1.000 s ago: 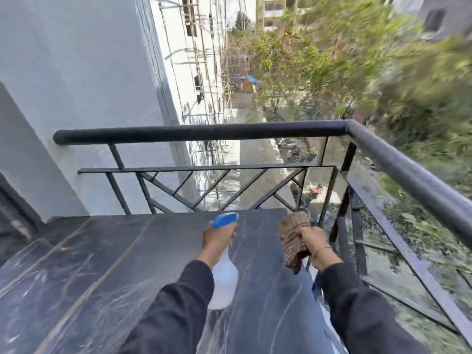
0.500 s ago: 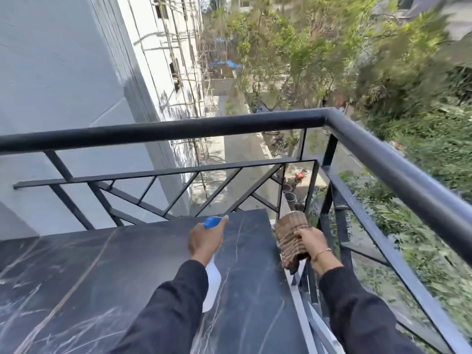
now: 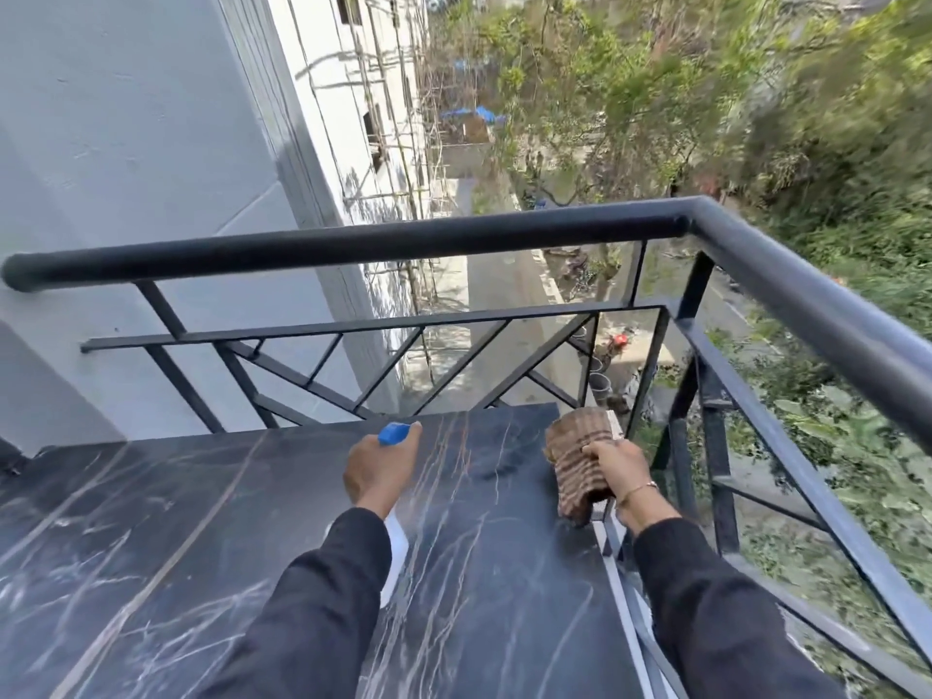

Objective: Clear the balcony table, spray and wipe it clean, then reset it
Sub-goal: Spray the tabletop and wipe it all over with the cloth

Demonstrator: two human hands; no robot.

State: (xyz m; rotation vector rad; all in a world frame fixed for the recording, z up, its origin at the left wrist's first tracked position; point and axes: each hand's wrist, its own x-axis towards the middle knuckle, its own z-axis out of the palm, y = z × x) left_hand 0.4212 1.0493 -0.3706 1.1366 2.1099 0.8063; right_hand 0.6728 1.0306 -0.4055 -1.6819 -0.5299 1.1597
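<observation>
A black marble table top (image 3: 176, 547) with pale veins fills the lower half of the head view. My left hand (image 3: 378, 471) grips a white spray bottle (image 3: 396, 552) with a blue nozzle, held above the table's middle with the nozzle pointing away from me. My right hand (image 3: 613, 471) grips a folded brown striped cloth (image 3: 577, 461) over the table's right edge. Whether the cloth touches the surface I cannot tell. Most of the bottle is hidden behind my left arm.
A black metal balcony railing (image 3: 403, 244) runs along the far side and turns down the right side, close to the table's right edge. A pale wall (image 3: 126, 169) stands at the left. Beyond the railing are trees and a street far below.
The view has swung and tilted down, so the railing and table sit differently in the frame. Both hands keep their grips and stay in nearly the same pose over the table.
</observation>
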